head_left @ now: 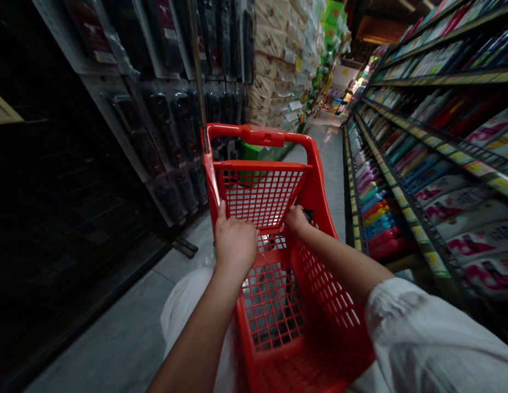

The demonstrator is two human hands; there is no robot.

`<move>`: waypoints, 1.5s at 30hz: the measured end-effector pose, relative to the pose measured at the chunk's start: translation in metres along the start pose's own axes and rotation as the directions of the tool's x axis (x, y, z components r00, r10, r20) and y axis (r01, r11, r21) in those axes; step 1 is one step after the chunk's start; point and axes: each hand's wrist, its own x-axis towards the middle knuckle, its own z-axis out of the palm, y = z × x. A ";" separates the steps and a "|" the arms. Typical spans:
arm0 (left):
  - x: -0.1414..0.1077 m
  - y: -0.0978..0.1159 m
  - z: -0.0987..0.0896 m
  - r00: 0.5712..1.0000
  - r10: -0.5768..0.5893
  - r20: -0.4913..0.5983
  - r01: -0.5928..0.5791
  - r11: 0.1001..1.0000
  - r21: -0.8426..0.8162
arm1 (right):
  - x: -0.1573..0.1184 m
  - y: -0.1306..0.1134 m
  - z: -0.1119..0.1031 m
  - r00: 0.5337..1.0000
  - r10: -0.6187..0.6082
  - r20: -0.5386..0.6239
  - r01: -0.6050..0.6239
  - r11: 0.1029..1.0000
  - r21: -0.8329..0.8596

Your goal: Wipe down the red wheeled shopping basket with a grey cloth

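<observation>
A red plastic shopping cart [264,256] with grid-patterned walls fills the middle of the head view. Its basket shows bare grid, with nothing lying in it. My left hand [236,240] is on the cart's left side, its fingers curled over the edge and one finger stretched up along the frame. Farther right, my right hand [296,219] is closed at the lower right corner of the cart's upright grid panel [262,194]. A small dark object [307,214] shows just behind that hand; what it is cannot be made out.
Packaged goods [176,109] hang on the left, beside stacked beige packs [270,60]. Shelves [421,202] full of bottles and bags line the right. A grey tiled aisle [325,147] runs ahead between them. A dark metal foot [184,247] stands on the floor left of the cart.
</observation>
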 end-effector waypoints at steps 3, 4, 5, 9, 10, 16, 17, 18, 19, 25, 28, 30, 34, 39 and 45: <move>0.000 -0.001 -0.001 1.000 0.006 -0.013 -0.006 1.000 -0.007 | -0.008 0.028 -0.038 0.990 0.139 0.002 -0.138 0.988 -0.073; 0.000 -0.001 -0.001 1.000 0.005 -0.011 -0.005 1.000 -0.009 | -0.012 0.040 -0.054 0.985 0.172 -0.026 -0.173 0.980 -0.097; 0.001 -0.001 -0.002 1.000 0.003 -0.006 -0.003 1.000 -0.009 | -0.016 0.053 -0.068 0.976 0.199 -0.084 -0.208 0.971 -0.119; 0.000 -0.001 -0.003 1.000 -0.011 0.018 0.011 1.000 0.000 | -0.040 0.083 -0.103 0.972 0.143 -0.186 -0.177 0.968 -0.179; 0.000 -0.001 -0.003 1.000 -0.011 0.018 0.011 1.000 0.001 | -0.049 0.082 -0.102 0.981 0.096 -0.171 -0.129 0.973 -0.191; -0.003 -0.003 0.001 0.999 0.013 -0.041 -0.014 0.999 -0.037 | -0.101 0.034 -0.062 0.987 -0.160 -0.008 0.154 0.961 -0.232; -0.003 -0.003 0.002 0.999 0.016 -0.044 -0.018 0.999 -0.034 | -0.106 0.031 -0.058 0.983 -0.182 -0.001 0.177 0.958 -0.227; -0.003 -0.003 0.002 0.999 0.020 -0.044 -0.021 0.999 -0.026 | -0.107 0.031 -0.058 0.982 -0.190 -0.006 0.184 0.959 -0.217; -0.003 -0.004 0.003 0.999 0.022 -0.044 -0.023 1.000 -0.016 | -0.105 0.035 -0.060 0.983 -0.183 -0.022 0.174 0.963 -0.207; 0.001 -0.004 0.003 0.999 0.014 -0.043 -0.014 1.000 0.001 | -0.055 0.094 -0.098 0.982 -0.002 -0.191 -0.040 0.975 -0.216; 0.002 -0.004 0.003 1.000 0.004 -0.027 -0.004 1.000 -0.002 | -0.045 0.115 -0.106 0.975 -0.056 -0.217 0.007 0.976 -0.217; 0.003 -0.005 0.002 1.000 -0.003 -0.004 0.003 1.000 -0.009 | -0.052 0.119 -0.103 0.967 -0.133 -0.217 0.089 0.976 -0.201; 0.003 -0.004 -0.001 1.000 0.001 0.001 -0.001 1.000 0.008 | -0.091 0.106 -0.086 0.949 -0.216 -0.229 0.191 0.973 -0.127; 0.001 -0.004 -0.001 1.000 0.010 -0.011 -0.010 1.000 -0.017 | -0.152 0.059 -0.057 0.952 -0.234 -0.199 0.231 0.972 -0.035; 0.001 -0.005 0.006 0.998 0.006 -0.066 -0.011 0.997 -0.071 | -0.166 0.018 -0.043 0.970 -0.234 -0.067 0.225 0.967 -0.120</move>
